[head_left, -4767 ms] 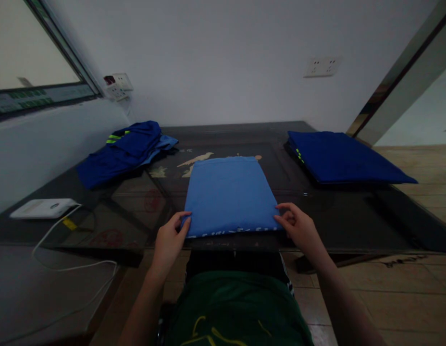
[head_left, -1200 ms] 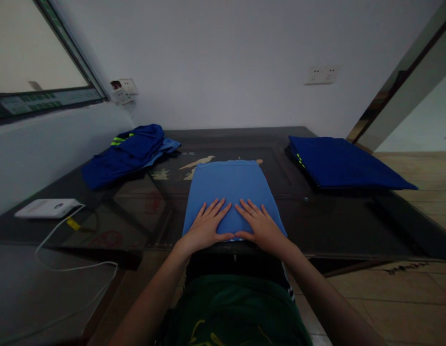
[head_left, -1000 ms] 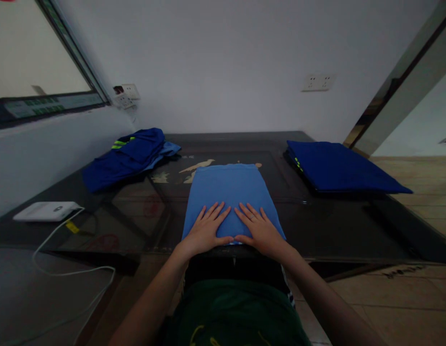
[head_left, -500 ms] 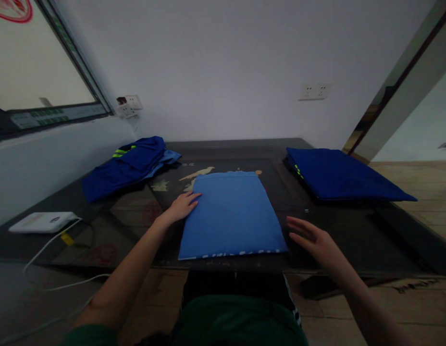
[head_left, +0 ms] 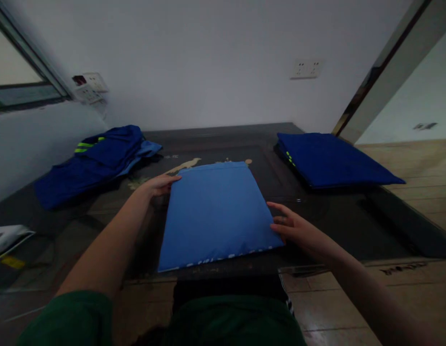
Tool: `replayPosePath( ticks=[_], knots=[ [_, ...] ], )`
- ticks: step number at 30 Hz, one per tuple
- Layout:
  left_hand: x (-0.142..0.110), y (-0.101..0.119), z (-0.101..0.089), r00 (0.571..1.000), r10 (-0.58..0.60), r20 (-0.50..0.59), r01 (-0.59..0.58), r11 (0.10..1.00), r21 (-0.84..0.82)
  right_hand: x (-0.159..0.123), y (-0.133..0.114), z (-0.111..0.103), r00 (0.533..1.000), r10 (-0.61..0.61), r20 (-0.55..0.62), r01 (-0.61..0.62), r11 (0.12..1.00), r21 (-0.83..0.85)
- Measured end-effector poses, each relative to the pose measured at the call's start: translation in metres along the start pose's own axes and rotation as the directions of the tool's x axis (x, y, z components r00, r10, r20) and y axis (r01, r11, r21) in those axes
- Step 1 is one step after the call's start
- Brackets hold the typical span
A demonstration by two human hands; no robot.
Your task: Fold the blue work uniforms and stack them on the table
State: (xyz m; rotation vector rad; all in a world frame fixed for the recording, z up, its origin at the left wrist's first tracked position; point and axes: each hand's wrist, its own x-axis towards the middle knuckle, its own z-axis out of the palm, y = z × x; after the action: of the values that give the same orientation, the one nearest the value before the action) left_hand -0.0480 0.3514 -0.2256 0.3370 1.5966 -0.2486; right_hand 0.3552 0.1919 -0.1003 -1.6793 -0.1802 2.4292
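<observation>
I see a pale wall (head_left: 194,57) ahead of me, with a double socket (head_left: 306,69) right of centre and an outlet cluster (head_left: 95,82) near the left corner, beside a dark-framed window (head_left: 10,62). Below stretches a dark, glossy surface (head_left: 331,216) with a pale bird design (head_left: 185,165). To my right, a tan floor (head_left: 406,163) shows plank-like lines. The light reaching me is dim.

We wear a green top (head_left: 237,319) with a short, loose left sleeve (head_left: 73,319); our forearms (head_left: 107,245) are bare. Below the surface's (head_left: 347,216) near edge, our black legwear (head_left: 226,287) bears white side striping (head_left: 286,293).
</observation>
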Motion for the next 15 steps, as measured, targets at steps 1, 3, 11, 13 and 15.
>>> replayPosePath(
  ticks=[1, 3, 11, 13, 15],
  knots=[
    [-0.001, 0.002, 0.001, 0.999, -0.035, 0.025, 0.035, 0.999, 0.025, 0.002, -0.003, 0.002, 1.0, -0.01, 0.025, 0.01, 1.0, 0.005],
    [-0.004, 0.007, 0.005, 0.995, -0.082, 0.05, 0.078, 0.993, 0.085, 0.006, -0.007, 0.006, 0.996, -0.063, 0.057, 0.065, 0.997, -0.033],
    [-0.02, 0.019, 0.02, 0.999, 0.042, -0.022, -0.042, 0.999, -0.001, 0.012, -0.004, 0.008, 0.987, -0.16, -0.03, 0.14, 0.925, -0.352],
    [-0.022, 0.018, 0.025, 0.998, 0.016, -0.066, -0.02, 0.998, -0.064, 0.012, -0.003, 0.008, 0.983, -0.178, -0.052, 0.15, 0.926, -0.347],
    [-0.021, 0.016, 0.03, 0.995, 0.0, -0.097, -0.009, 0.996, -0.087, 0.012, -0.004, 0.008, 0.981, -0.186, -0.058, 0.158, 0.935, -0.318]
  ],
)
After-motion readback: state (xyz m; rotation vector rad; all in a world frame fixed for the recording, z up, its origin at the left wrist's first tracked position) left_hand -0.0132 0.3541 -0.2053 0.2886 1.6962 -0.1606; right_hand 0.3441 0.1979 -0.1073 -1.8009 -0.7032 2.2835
